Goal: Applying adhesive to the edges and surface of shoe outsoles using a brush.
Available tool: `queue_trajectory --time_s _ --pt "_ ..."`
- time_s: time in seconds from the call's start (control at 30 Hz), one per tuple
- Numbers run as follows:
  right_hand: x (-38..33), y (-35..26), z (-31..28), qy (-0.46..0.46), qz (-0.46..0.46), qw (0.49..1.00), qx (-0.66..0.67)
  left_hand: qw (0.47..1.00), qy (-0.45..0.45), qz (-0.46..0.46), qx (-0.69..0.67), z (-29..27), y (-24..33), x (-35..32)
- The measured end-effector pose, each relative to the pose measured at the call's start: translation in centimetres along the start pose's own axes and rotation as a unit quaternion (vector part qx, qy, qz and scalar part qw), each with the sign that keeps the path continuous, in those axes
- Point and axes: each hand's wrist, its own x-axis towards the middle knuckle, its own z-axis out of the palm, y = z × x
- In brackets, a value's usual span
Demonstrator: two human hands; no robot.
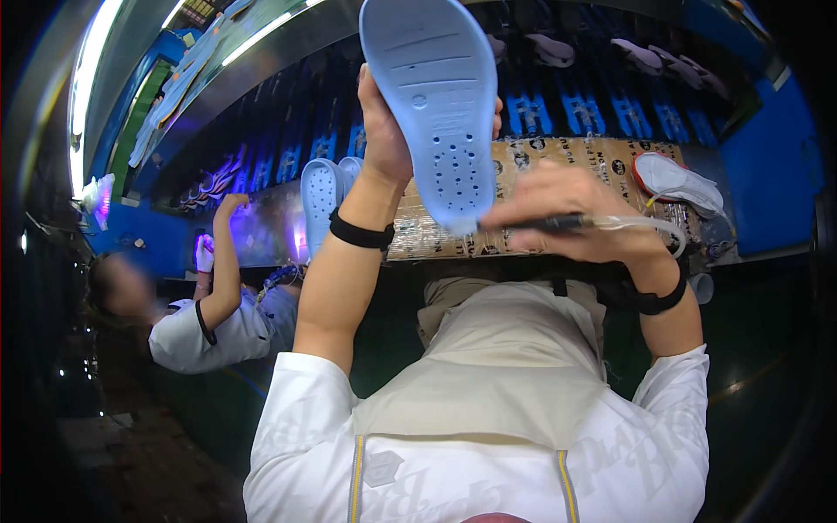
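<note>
My left hand (384, 131) is wrapped round a light blue shoe sole (445, 83), held raised with its perforated end toward me. Rows of small holes and a few curved grooves mark the face I see. My fingers behind the sole are mostly hidden. In my right hand (580, 205), slightly blurred, is a dark-handled brush (545, 224) with a clear hose running back over the wrist. Its pale tip meets the sole's lower edge.
Printed brown sheeting (523, 183) covers the bench in front of me. More blue soles (321, 196) stand to its left. A white shoe upper (684, 185) with red trim lies at the right. Blue clamps (584, 113) line the back. At left, a co-worker (222, 327) sits with an arm raised.
</note>
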Motion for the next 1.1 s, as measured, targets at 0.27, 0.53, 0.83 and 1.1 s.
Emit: queue_trajectory --time_s 0.27,0.53,0.83,1.1 --pt "0.5 -0.1 0.0 -0.049 0.044 0.996 -0.052 0.971 0.004 0.018 0.237 1.5 0.0 3.0" --pt "0.6 -0.4 0.1 -0.063 0.028 0.99 -0.122 0.935 0.064 -0.126 0.326 3.0 -0.1 3.5" --pt "0.3 -0.1 0.6 -0.015 -0.006 0.986 -0.163 0.917 0.086 -0.207 0.331 1.9 0.1 2.4" --pt "0.4 0.6 0.2 0.027 -0.002 0.978 -0.205 0.916 0.146 -0.236 0.29 2.0 0.7 0.9"
